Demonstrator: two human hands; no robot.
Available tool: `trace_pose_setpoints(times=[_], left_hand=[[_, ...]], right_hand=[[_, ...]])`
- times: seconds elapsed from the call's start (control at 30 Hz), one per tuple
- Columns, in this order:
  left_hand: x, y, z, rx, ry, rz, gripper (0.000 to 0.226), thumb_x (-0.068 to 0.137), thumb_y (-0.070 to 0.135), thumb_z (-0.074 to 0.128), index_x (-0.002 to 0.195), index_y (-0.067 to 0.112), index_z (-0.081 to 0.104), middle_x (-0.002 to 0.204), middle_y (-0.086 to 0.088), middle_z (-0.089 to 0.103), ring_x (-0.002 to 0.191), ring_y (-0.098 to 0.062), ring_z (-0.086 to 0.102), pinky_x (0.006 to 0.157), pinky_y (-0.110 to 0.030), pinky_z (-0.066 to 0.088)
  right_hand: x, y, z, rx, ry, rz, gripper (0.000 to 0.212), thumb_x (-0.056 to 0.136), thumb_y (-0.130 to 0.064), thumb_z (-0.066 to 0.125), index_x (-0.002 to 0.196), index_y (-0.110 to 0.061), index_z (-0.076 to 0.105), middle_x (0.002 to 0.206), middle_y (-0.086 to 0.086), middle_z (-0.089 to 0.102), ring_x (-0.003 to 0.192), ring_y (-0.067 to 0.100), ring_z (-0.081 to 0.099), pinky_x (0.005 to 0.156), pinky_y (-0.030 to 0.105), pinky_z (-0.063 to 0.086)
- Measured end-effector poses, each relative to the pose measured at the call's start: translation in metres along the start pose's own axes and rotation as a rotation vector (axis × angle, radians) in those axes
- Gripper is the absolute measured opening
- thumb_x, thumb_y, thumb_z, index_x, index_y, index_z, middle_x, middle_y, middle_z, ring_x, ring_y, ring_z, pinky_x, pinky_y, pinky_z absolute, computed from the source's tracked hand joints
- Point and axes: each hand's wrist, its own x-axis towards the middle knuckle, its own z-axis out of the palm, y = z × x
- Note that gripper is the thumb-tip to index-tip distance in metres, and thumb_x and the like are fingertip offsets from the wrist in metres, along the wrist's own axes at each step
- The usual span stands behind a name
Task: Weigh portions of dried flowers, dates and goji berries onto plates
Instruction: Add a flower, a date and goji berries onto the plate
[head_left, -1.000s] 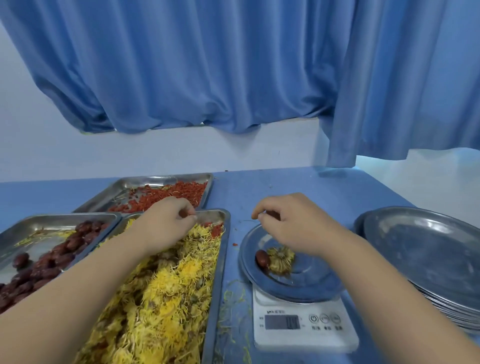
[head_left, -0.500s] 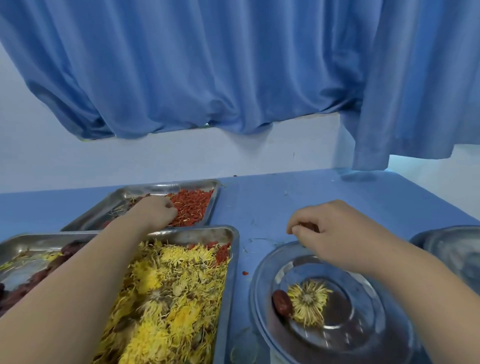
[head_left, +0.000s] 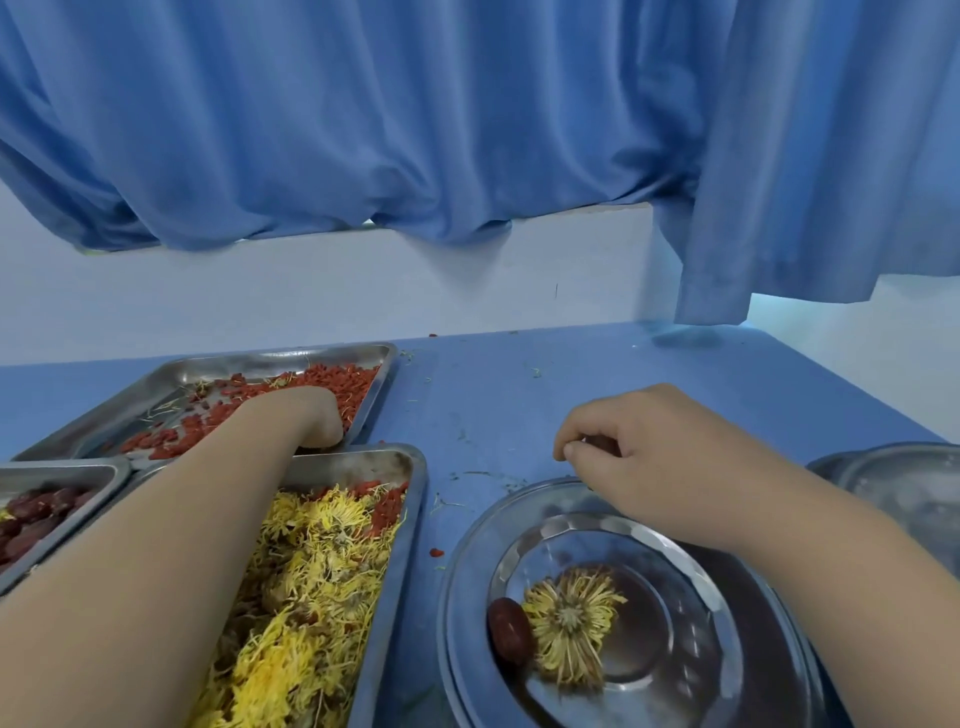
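Note:
A round steel plate (head_left: 467, 571) at the lower right holds one dried yellow flower (head_left: 571, 631) and one dark red date (head_left: 509, 631). My right hand (head_left: 654, 467) hovers over the plate's far rim, thumb and fingers pinching a small dark piece. My left hand (head_left: 306, 415) reaches into the near right corner of the goji berry tray (head_left: 260, 364), its fingers curled down among the red berries (head_left: 337, 379) with the fingertips hidden. Under my left forearm lies the tray of yellow dried flowers (head_left: 311, 597). The tray of dates (head_left: 31, 519) shows at the far left.
A stack of steel plates (head_left: 909, 483) stands at the right edge. Loose petals and a few stray goji berries (head_left: 436, 552) lie on the blue table (head_left: 519, 395). A blue curtain hangs over the wall behind. The scale is out of view below the plate.
My left hand moved from the flower tray forward into the goji tray and dipped into the berries. My right hand stayed over the plate's far rim. The view tilted up and closer.

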Motion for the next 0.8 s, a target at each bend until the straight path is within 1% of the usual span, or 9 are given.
trace_pose_setpoints(times=[0.07,0.2,0.3,0.4,0.43,0.53,0.63,0.73,0.8], left_hand=[[0.002,0.0,-0.001,-0.051,0.029,-0.001,0.017,0.09,0.01,0.052,0.099,0.006,0.067,0.097,-0.007,0.065,0.085,-0.02,0.06,0.079,-0.033,0.051],[-0.001,-0.003,0.001,-0.117,0.041,0.016,0.026,0.087,0.0,0.051,0.102,0.007,0.072,0.098,-0.007,0.066,0.085,-0.02,0.061,0.08,-0.033,0.053],[-0.004,-0.004,-0.001,-0.141,0.048,0.044,0.025,0.088,-0.001,0.052,0.096,0.011,0.073,0.09,-0.003,0.063,0.078,-0.016,0.057,0.068,-0.028,0.048],[-0.007,-0.004,-0.007,-0.224,0.088,0.044,0.023,0.085,-0.005,0.055,0.083,0.011,0.071,0.086,-0.005,0.063,0.073,-0.018,0.06,0.055,-0.026,0.048],[-0.007,-0.004,-0.009,-0.244,0.121,0.047,0.022,0.085,-0.006,0.056,0.082,0.011,0.07,0.086,-0.005,0.063,0.073,-0.018,0.061,0.056,-0.027,0.05],[-0.008,-0.006,-0.012,-0.299,0.218,0.065,0.02,0.083,-0.008,0.056,0.08,0.008,0.068,0.081,-0.002,0.063,0.069,-0.016,0.062,0.065,-0.033,0.056],[-0.007,-0.011,-0.013,-0.365,0.282,0.086,0.017,0.082,-0.007,0.06,0.076,0.008,0.066,0.08,-0.002,0.064,0.07,-0.019,0.065,0.071,-0.038,0.059],[-0.007,-0.018,-0.011,-0.417,0.323,0.093,0.02,0.08,-0.004,0.067,0.076,0.014,0.06,0.085,-0.004,0.063,0.072,-0.023,0.067,0.068,-0.04,0.06],[-0.008,-0.023,-0.008,-0.409,0.345,0.098,0.024,0.079,-0.005,0.068,0.078,0.017,0.06,0.089,-0.003,0.062,0.075,-0.022,0.065,0.065,-0.036,0.057]], right_hand=[[0.0,-0.001,0.0,0.005,-0.003,-0.006,0.019,0.089,-0.028,0.049,0.086,-0.031,0.068,0.066,-0.038,0.054,0.06,-0.007,0.051,0.05,0.02,0.034],[0.0,-0.004,-0.002,0.022,0.0,-0.011,0.02,0.089,-0.028,0.048,0.087,-0.03,0.068,0.065,-0.039,0.053,0.059,-0.007,0.051,0.049,0.02,0.033],[-0.001,-0.004,-0.002,0.031,0.001,-0.014,0.02,0.089,-0.027,0.049,0.087,-0.03,0.068,0.063,-0.036,0.054,0.059,-0.006,0.051,0.05,0.021,0.034],[-0.001,-0.005,-0.003,0.045,0.003,-0.016,0.019,0.089,-0.027,0.049,0.087,-0.029,0.068,0.063,-0.036,0.053,0.059,-0.007,0.051,0.051,0.02,0.034],[-0.001,-0.005,-0.003,0.053,0.007,-0.014,0.019,0.089,-0.028,0.049,0.087,-0.029,0.068,0.061,-0.033,0.054,0.059,-0.007,0.051,0.051,0.02,0.035],[-0.001,-0.007,-0.005,0.061,0.016,-0.016,0.019,0.089,-0.027,0.05,0.087,-0.028,0.069,0.058,-0.028,0.056,0.057,-0.005,0.052,0.049,0.02,0.035],[-0.001,-0.009,-0.008,0.057,0.029,-0.023,0.02,0.089,-0.026,0.05,0.088,-0.027,0.069,0.062,-0.038,0.053,0.06,-0.01,0.051,0.049,0.02,0.032],[-0.001,-0.009,-0.011,0.065,0.04,-0.03,0.02,0.09,-0.026,0.05,0.088,-0.027,0.069,0.063,-0.044,0.049,0.062,-0.015,0.049,0.049,0.018,0.029],[-0.002,-0.01,-0.011,0.077,0.04,-0.026,0.019,0.089,-0.026,0.05,0.089,-0.027,0.069,0.061,-0.036,0.053,0.06,-0.013,0.049,0.049,0.018,0.031]])
